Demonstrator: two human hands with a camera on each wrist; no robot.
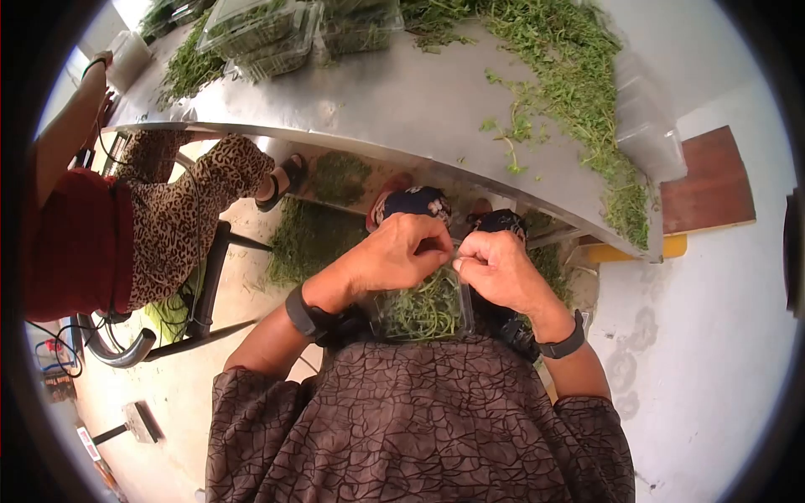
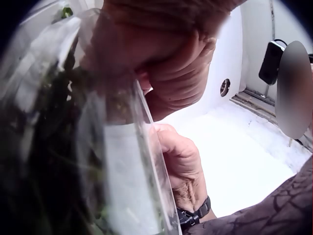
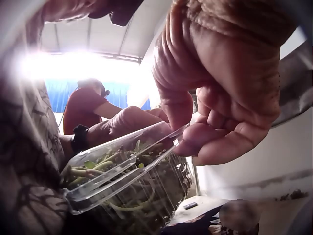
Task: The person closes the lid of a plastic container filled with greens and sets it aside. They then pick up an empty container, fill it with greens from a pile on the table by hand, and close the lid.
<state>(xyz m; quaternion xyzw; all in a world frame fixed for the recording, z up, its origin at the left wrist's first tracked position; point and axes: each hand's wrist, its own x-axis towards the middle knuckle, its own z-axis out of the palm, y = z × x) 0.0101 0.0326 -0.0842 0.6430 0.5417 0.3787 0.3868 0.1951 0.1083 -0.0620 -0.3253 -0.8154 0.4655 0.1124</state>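
A clear plastic box filled with green stems rests on the person's lap, against the patterned shirt. At its far edge the left hand and right hand meet, thumbs and fingertips close together. In the right wrist view the right hand pinches the rim corner of the box, with the left hand behind it. The left wrist view has the left hand over the clear wall of the box, its fingertips hidden, and the right hand at the far side.
A metal table ahead bears loose greens, filled clear boxes and empty stacked boxes. Another person in leopard-print trousers is at the left. More greens lie below the table, near a black chair frame.
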